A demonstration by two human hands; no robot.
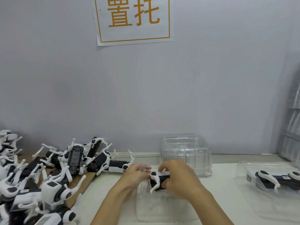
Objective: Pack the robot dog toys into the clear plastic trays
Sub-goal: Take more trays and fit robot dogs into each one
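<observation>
A black-and-white robot dog toy (156,180) sits between my hands over a clear plastic tray (164,208) on the white table. My left hand (135,175) curls its fingers around the toy's left end and the tray's far edge. My right hand (177,176) grips the toy's right side, covering most of its body. One white leg hangs down into the tray. A second clear tray (253,200) at the right holds another robot dog toy (276,179).
A large pile of loose robot dog toys (48,176) covers the left side on brown cardboard. A stack of clear trays (185,153) stands behind my hands against the wall. More clear packaging (292,124) leans at the far right.
</observation>
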